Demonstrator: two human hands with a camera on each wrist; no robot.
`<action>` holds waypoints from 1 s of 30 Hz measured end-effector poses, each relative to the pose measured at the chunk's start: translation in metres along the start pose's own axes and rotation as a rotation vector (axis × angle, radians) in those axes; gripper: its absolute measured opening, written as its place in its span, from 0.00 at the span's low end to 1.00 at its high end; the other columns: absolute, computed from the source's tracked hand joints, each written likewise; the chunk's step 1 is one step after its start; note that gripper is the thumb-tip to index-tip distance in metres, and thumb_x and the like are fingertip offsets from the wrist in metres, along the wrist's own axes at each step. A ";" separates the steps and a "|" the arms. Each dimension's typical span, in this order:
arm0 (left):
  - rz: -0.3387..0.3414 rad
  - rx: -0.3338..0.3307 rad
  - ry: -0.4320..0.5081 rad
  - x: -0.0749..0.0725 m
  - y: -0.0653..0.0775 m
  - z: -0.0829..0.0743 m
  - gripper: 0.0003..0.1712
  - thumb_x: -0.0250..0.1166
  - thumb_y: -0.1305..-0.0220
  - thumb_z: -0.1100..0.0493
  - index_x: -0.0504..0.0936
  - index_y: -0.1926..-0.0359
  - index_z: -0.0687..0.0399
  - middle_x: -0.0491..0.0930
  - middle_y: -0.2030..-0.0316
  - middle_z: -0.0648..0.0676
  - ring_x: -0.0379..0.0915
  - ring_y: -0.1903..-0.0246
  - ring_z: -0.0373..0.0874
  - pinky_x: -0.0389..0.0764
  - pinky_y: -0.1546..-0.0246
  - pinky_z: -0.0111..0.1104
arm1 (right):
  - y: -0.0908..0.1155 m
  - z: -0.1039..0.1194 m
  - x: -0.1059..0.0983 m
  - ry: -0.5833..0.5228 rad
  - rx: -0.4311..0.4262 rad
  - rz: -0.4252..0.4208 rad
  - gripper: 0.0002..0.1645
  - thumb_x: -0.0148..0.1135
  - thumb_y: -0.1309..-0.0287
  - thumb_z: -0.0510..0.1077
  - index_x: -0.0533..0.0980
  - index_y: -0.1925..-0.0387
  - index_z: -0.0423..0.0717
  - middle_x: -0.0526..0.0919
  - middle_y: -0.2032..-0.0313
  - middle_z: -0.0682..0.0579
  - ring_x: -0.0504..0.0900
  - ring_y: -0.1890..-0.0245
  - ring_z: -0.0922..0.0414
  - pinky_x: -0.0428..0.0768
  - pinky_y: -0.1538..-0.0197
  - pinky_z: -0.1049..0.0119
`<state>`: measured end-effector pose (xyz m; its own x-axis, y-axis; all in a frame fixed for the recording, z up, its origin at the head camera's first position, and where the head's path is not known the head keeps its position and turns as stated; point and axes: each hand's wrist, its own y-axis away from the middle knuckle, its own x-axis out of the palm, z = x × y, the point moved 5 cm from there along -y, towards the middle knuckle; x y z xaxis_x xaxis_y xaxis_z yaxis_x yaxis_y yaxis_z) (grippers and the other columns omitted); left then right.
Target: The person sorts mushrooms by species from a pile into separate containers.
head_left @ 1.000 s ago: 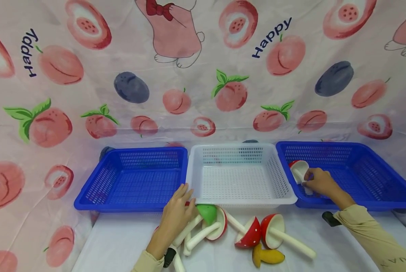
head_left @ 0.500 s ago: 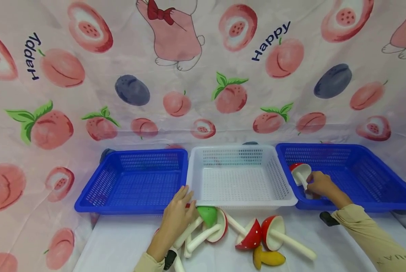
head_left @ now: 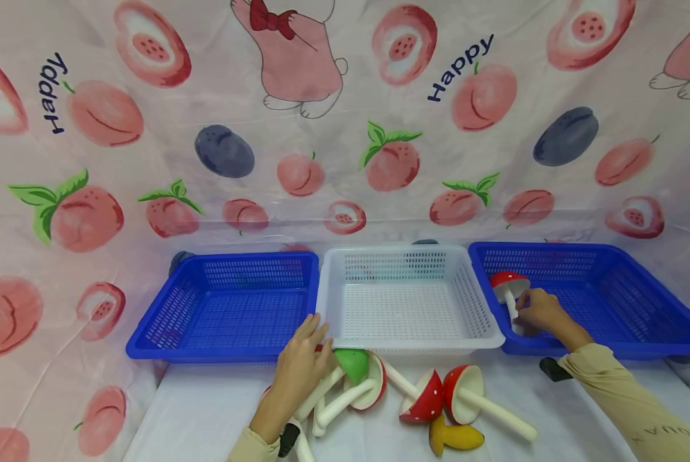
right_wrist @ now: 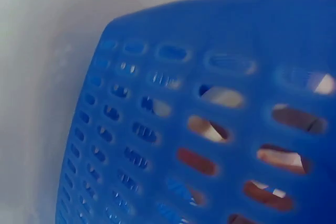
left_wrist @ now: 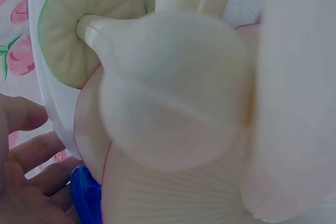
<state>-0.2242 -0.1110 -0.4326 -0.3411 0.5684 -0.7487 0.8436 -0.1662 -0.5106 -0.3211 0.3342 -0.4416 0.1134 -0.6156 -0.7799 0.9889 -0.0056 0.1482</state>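
Note:
In the right blue basket, a red-capped toy mushroom (head_left: 509, 280) stands near the left wall with its cap up. My right hand (head_left: 543, 310) pinches its white stem from the right. In the right wrist view the basket's slotted wall (right_wrist: 210, 30) hides most of that hand; only bits of skin show through the slots. My left hand (head_left: 301, 359) rests with extended fingers at the front rim of the white basket (head_left: 411, 343). Beside it on the table lie several toy mushrooms, among them a green-capped one (head_left: 352, 364), whose pale underside fills part of the left wrist view.
A left blue basket (head_left: 206, 351) stands alongside the white one. In front lie two red spotted mushrooms, one nearer the middle (head_left: 425, 399) and one to its right (head_left: 465, 393), and a small yellow mushroom (head_left: 463, 437). A fruit-print cloth (head_left: 345, 160) hangs behind.
The red mushroom has turned in the right basket: its cap, earlier showing mostly its pale underside, now shows more red on top. The right hand shifted slightly; the left hand stayed in place.

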 end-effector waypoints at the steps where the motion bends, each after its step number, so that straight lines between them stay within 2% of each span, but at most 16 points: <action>1: 0.002 0.000 -0.001 0.000 0.000 0.000 0.18 0.64 0.40 0.61 0.81 0.50 0.66 0.73 0.43 0.65 0.66 0.39 0.58 0.74 0.49 0.53 | 0.000 -0.001 0.001 0.012 -0.006 0.013 0.10 0.61 0.57 0.29 0.70 0.70 0.29 0.76 0.77 0.40 0.80 0.83 0.52 0.81 0.78 0.60; 6: -0.002 0.010 -0.007 0.001 0.001 0.000 0.18 0.64 0.40 0.61 0.82 0.50 0.66 0.74 0.43 0.65 0.67 0.40 0.58 0.74 0.49 0.52 | 0.002 -0.004 0.004 0.053 -0.037 0.062 0.06 0.62 0.55 0.32 0.72 0.75 0.35 0.75 0.83 0.49 0.76 0.84 0.55 0.78 0.80 0.61; 12: -0.016 0.012 -0.014 -0.001 0.000 0.000 0.18 0.65 0.40 0.61 0.82 0.51 0.66 0.74 0.43 0.64 0.67 0.40 0.58 0.74 0.50 0.53 | 0.006 0.000 0.000 0.111 -0.077 0.049 0.06 0.61 0.48 0.36 0.72 0.76 0.38 0.74 0.80 0.51 0.70 0.84 0.57 0.76 0.80 0.63; 15: -0.008 0.006 -0.017 0.000 0.000 0.000 0.18 0.65 0.40 0.61 0.82 0.51 0.66 0.74 0.43 0.64 0.66 0.40 0.58 0.75 0.50 0.53 | 0.009 0.002 -0.004 0.143 -0.087 0.030 0.07 0.60 0.49 0.37 0.73 0.77 0.39 0.73 0.80 0.52 0.68 0.85 0.58 0.75 0.82 0.63; 19: -0.009 0.001 -0.018 0.000 0.000 0.000 0.18 0.65 0.40 0.61 0.82 0.51 0.66 0.74 0.43 0.64 0.67 0.40 0.58 0.75 0.50 0.53 | 0.016 0.010 -0.008 0.173 -0.115 0.010 0.08 0.63 0.51 0.38 0.74 0.77 0.37 0.74 0.80 0.51 0.69 0.83 0.56 0.73 0.81 0.64; 23: -0.013 -0.001 -0.017 0.000 0.000 0.001 0.18 0.65 0.40 0.61 0.82 0.51 0.66 0.74 0.43 0.64 0.67 0.40 0.57 0.75 0.50 0.53 | 0.023 0.018 -0.013 0.215 -0.155 -0.004 0.09 0.65 0.51 0.39 0.75 0.76 0.36 0.76 0.77 0.49 0.72 0.78 0.54 0.71 0.77 0.62; 30: -0.006 0.001 -0.019 0.002 0.000 0.001 0.18 0.64 0.39 0.60 0.82 0.50 0.65 0.73 0.42 0.63 0.66 0.39 0.57 0.74 0.49 0.52 | 0.036 0.024 -0.018 0.222 -0.203 -0.030 0.10 0.65 0.48 0.39 0.76 0.71 0.33 0.79 0.73 0.45 0.76 0.73 0.50 0.78 0.71 0.56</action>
<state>-0.2252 -0.1111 -0.4346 -0.3535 0.5543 -0.7535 0.8414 -0.1635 -0.5151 -0.2898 0.3259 -0.4074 0.0799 -0.4303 -0.8991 0.9885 0.1506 0.0157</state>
